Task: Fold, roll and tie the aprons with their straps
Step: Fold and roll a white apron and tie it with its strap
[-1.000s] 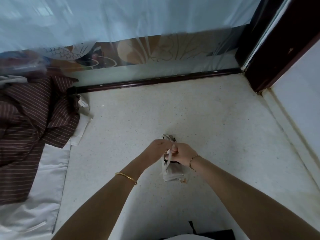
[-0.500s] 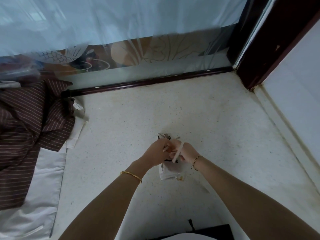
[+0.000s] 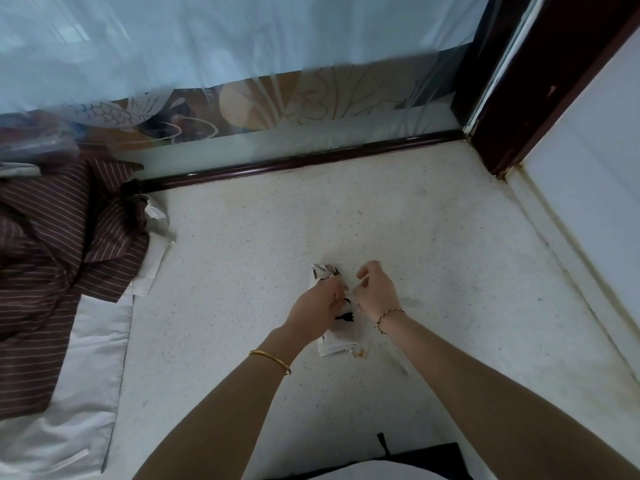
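Note:
A small rolled white apron [image 3: 337,337] with black print lies on the pale speckled floor in the middle of the view. My left hand [image 3: 317,306] curls over the top of the roll and holds it down. My right hand [image 3: 375,289] sits just to its right, fingers curled, pinching a thin pale strap that runs back toward the roll. The strap is blurred and partly hidden by my fingers.
A heap of brown striped aprons [image 3: 52,258] lies on white cloth [image 3: 79,375] at the left. A dark wooden sill [image 3: 298,162] and glass panel run along the back. A dark door frame [image 3: 540,98] and white wall close the right side.
My hands were pressed together over the roll, working the strap. Now my right hand has drawn away to the right with the strap while my left stays on the roll.

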